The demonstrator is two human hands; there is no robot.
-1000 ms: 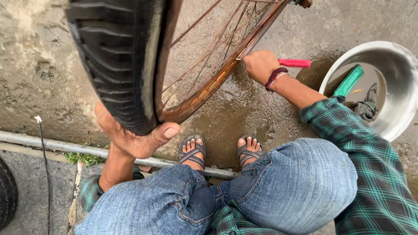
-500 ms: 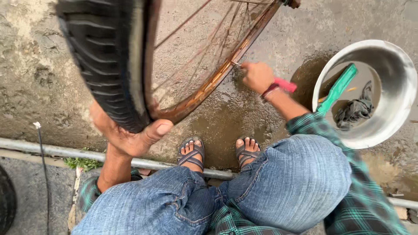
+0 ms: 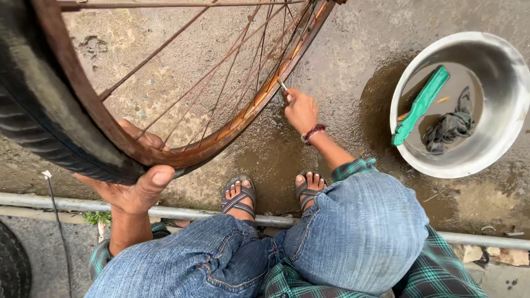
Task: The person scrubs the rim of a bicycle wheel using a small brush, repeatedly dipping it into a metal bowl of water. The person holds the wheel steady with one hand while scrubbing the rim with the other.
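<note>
Lighting: soft, even daylight (overcast in character), shadows faint. Mild sheen on the wet concrete (image 3: 276, 160) and inside the metal basin (image 3: 499, 83). Focus sharp; near tyre (image 3: 33, 132) at left looms, wide-angle stretched.

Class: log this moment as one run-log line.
left hand: grips tyre | right hand: small tool at rusty rim | basin: green brush, rag

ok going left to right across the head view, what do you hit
black tyre → left hand gripping it → rusty rim → right hand with a small tool at the rim → green brush → grey rag, both in the metal basin
</note>
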